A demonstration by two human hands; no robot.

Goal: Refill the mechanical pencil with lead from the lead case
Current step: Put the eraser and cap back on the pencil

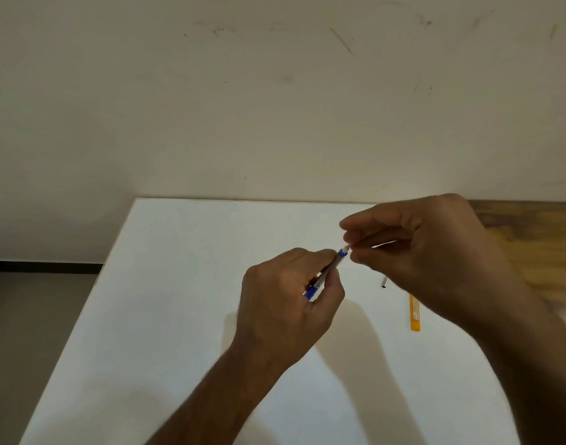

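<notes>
Left hand [294,284] gripped mechanical pencil [326,274]; right hand [413,245] pinched at its top end, probably feeding lead; next needs steady alignment.

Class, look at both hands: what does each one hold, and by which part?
The left hand grips the mechanical pencil around its barrel. The right hand pinches something at the pencil's top end; it cannot be told what.

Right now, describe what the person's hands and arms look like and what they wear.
Both are bare: the left hand and right hand wear no gloves, rings or watch that shows, and both forearms are uncovered to the frame's bottom edge, with no sleeve in view. No markings are visible.
</notes>
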